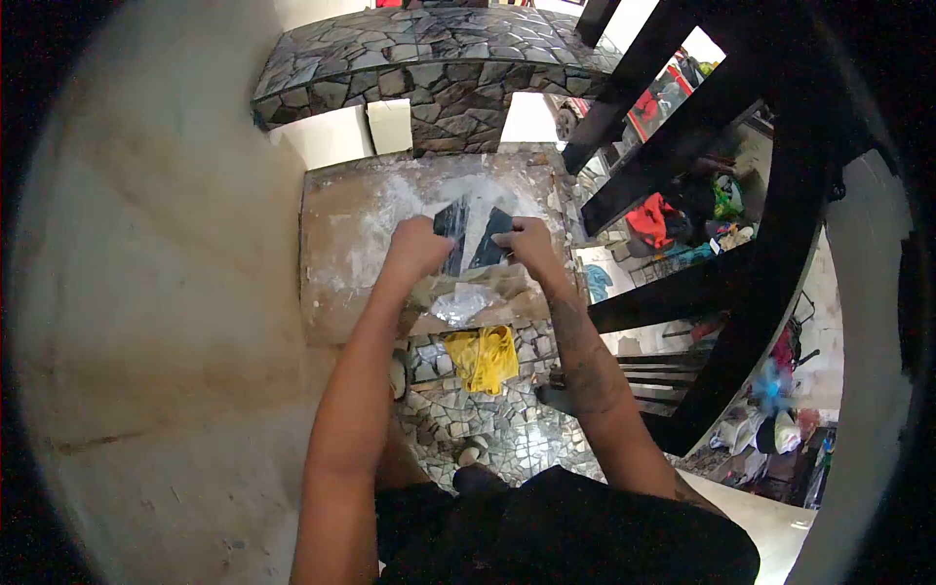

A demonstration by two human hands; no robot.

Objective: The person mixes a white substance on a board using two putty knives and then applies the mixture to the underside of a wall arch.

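Over a brown board dusted with white powder, my left hand is closed on a dark flat piece streaked with white. My right hand pinches a second dark flat piece just to the right. The two pieces are tilted, with a narrow gap between them. Below my hands, a crumpled clear plastic bag lies at the board's near edge. What the pieces are made of cannot be made out.
A yellow cloth lies on the stone-patterned step below the board. A bare wall rises on the left. Black railing bars stand close on the right. Behind the board is a stone-clad ledge.
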